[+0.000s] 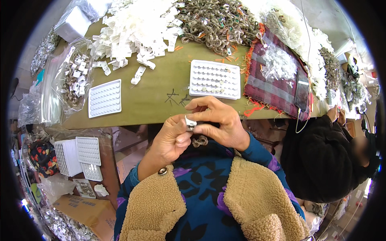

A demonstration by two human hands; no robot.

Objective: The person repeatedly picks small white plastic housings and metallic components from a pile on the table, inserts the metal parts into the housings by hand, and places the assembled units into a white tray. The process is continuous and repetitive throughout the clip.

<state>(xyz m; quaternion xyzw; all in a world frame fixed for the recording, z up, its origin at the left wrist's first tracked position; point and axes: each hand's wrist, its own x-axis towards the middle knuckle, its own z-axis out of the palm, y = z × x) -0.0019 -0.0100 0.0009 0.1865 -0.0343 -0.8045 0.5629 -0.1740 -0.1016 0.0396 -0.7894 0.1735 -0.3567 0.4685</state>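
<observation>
In front of my chest, just off the table's near edge, both hands meet at a small white plastic piece with a greyish metal-looking part. My left hand is closed, pinching it between thumb and curled fingers. The thumb and fingers of my right hand close on its other side. A small brown coiled strand hangs below the right thumb; whether it joins the white piece is hidden. Beyond my right hand lies a white tray with rows of small round pieces in its cells.
Another white celled tray lies at left, beside a clear bag of white pieces. Piles of white plastic parts and brown coils cover the far table. A phone rests on plaid cloth. A person in black sits at right.
</observation>
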